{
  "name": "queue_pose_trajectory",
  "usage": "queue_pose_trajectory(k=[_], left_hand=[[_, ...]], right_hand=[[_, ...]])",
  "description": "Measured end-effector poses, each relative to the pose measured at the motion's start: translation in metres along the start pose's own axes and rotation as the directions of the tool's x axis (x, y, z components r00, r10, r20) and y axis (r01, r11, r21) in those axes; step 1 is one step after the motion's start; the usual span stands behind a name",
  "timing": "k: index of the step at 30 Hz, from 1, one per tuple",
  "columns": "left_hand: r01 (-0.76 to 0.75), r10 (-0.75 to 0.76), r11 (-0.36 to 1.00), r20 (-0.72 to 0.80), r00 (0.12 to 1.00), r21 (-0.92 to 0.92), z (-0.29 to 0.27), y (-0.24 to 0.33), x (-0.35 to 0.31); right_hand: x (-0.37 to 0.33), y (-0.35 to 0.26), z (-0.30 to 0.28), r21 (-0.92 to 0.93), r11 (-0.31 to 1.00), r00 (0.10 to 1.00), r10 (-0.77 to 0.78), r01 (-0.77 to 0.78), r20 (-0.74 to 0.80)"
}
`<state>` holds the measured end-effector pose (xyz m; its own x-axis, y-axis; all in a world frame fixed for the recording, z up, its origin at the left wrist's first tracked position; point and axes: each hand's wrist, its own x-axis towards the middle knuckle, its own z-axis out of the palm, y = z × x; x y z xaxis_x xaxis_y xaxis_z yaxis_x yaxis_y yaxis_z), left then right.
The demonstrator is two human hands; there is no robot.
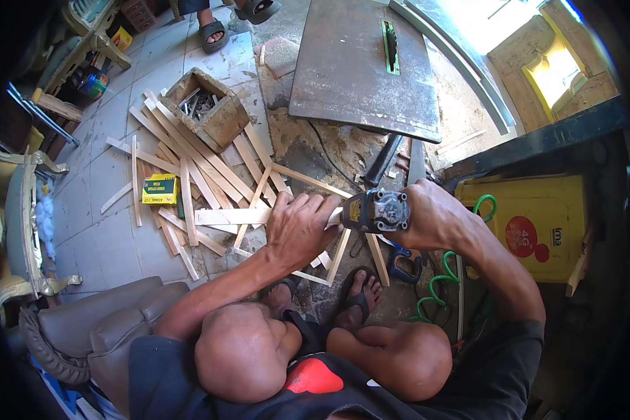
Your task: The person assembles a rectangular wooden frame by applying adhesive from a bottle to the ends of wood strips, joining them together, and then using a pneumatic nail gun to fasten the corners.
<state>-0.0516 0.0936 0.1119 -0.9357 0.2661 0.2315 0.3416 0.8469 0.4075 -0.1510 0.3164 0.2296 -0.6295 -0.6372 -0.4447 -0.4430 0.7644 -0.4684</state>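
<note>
My right hand (pixel 430 213) is wrapped round the handle of a pneumatic nail gun (pixel 378 211) with a dark body and a grey cap. A green coiled air hose (pixel 437 285) hangs below that hand. My left hand (pixel 299 222) grips a pale wooden strip (pixel 224 217) that sticks out to the left. The gun's nose is close to the strip's right end; whether they touch, I cannot tell. Beneath both hands lies a four-sided frame of thin strips (pixel 308 172), partly hidden by my hands and the gun.
Loose wooden strips (pixel 199 168) lie heaped at left, with a yellow-green carton (pixel 160 190) and a wooden box of metal bits (pixel 234 124) on them. Ahead stands a saw table (pixel 350 77) with its blade up. A handsaw (pixel 404 264) lies near my feet. Another person's sandalled foot (pixel 213 33) shows at the top.
</note>
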Motion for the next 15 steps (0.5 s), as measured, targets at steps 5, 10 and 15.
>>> queue_pose_trajectory(k=[5, 10, 15], left_hand=[[0.017, -0.014, 0.995, 0.029, 0.999, -0.103, -0.0036, -0.0009, 0.0001], [0.033, -0.030, 0.988, 0.026, 0.999, -0.149, -0.0031, -0.0021, -0.0001], [0.050, -0.046, 0.995, 0.050, 0.998, -0.086, -0.0063, -0.0007, 0.0026]], right_hand=[[-0.0031, 0.0002, 0.0018, -0.004, 0.999, 0.999, 0.033, -0.033, 0.029], [-0.0033, 0.0014, 0.0044, 0.011, 1.000, 1.000, 0.002, -0.002, 0.013], [-0.0026, 0.0009, 0.0028, -0.024, 1.000, 1.000, 0.015, -0.014, 0.026]])
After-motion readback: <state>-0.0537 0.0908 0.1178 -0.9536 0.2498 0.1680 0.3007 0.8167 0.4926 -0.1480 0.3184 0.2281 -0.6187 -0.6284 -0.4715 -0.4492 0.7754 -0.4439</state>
